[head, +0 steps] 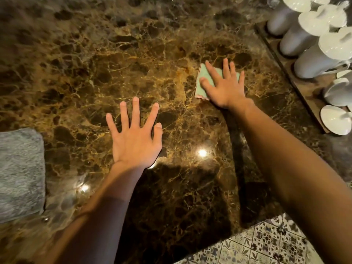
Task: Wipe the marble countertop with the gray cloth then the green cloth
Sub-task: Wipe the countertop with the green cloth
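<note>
Pressing one green cloth (203, 80) flat, right hand (225, 86) spread, left hand (134, 138) splayed empty, one gray cloth (20, 174) aside.

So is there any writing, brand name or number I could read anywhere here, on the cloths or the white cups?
None: no readable text anywhere.
green cloth: plain.
gray cloth: plain.
white cups on the wooden tray: no lettering visible.

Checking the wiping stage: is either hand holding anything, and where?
The right hand presses flat on the green cloth, covering its middle; nothing is gripped. The left hand is empty.
</note>
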Demonstrator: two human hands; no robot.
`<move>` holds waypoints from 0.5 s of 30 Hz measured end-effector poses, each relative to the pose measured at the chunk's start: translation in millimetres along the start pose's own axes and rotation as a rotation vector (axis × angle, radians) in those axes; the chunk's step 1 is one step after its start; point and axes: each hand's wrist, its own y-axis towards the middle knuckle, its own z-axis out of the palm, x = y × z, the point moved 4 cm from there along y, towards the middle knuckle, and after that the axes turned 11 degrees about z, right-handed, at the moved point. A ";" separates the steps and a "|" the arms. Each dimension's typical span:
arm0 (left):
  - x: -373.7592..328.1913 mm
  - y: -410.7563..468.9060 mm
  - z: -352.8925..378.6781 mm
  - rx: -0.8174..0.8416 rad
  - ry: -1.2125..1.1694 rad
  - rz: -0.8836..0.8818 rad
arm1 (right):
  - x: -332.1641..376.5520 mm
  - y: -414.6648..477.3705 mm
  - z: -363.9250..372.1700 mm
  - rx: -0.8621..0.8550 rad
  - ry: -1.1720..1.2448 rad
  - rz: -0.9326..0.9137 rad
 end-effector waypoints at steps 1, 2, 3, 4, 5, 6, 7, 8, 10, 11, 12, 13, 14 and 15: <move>0.2 -0.3 0.0 -0.004 0.001 -0.001 | 1.2 11.2 -3.6 0.008 0.009 0.019; 0.8 -0.5 0.3 -0.008 0.003 -0.001 | 2.4 20.1 -5.9 0.013 0.016 0.036; 0.9 -0.3 0.5 -0.011 0.004 -0.001 | 2.7 26.1 -7.5 0.011 0.020 0.051; 1.0 -0.2 0.7 -0.011 0.002 -0.001 | 2.9 28.9 -8.2 0.005 0.020 0.059; 1.2 0.1 1.0 -0.008 0.000 0.001 | 2.8 28.9 -7.8 -0.004 0.019 0.059; 1.5 0.5 0.8 -0.006 -0.001 0.002 | 2.5 25.9 -6.5 -0.012 0.017 0.050; 1.4 0.2 1.1 -0.004 -0.001 0.003 | 1.0 20.2 -4.1 -0.018 0.017 0.037; 1.7 0.0 1.2 -0.006 -0.002 0.004 | -1.1 12.4 -1.3 -0.025 0.019 0.025; 1.4 -0.1 1.0 -0.014 -0.005 0.006 | -7.3 -9.5 4.0 -0.036 0.012 0.003; 1.9 -0.1 0.7 -0.016 -0.005 0.007 | -10.7 -24.2 7.9 -0.035 0.008 -0.006; 1.9 -0.4 0.4 -0.015 -0.005 0.008 | -14.8 -41.5 11.9 -0.036 0.002 -0.014; 1.9 -0.6 0.1 -0.012 -0.003 0.007 | -19.3 -60.6 16.8 -0.039 -0.004 -0.024; 1.8 -0.7 -0.4 -0.009 -0.002 0.008 | -24.5 -81.9 22.4 -0.040 -0.007 -0.035; 1.4 -0.9 -0.8 -0.005 -0.002 0.007 | -30.3 -105.2 28.7 -0.034 -0.008 -0.049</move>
